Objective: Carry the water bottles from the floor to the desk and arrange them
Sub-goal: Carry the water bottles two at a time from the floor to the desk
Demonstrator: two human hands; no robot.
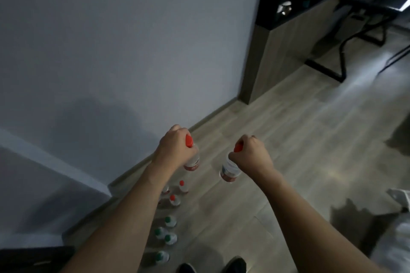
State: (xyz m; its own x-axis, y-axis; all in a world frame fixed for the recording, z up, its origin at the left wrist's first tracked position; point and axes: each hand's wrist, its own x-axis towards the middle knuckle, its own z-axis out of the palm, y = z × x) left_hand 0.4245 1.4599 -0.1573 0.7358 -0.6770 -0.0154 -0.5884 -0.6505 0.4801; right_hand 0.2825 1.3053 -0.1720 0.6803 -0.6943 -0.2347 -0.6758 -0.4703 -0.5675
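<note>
Both hands, left hand (175, 146) and right hand (250, 153), each grip a red-capped bottle (192, 162).

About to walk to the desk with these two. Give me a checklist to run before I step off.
1. Left hand grip on its red-capped bottle, held near the cap: ok.
2. Right hand grip on the second red-capped bottle: ok.
3. Both caps closed tight: cannot tell.
4. Held bottles clear of the floor: ok.
5. Bottles on the floor by the feet, green-capped ones nearest: not ok, step around them.
6. Free space on the desk: cannot tell.
</note>
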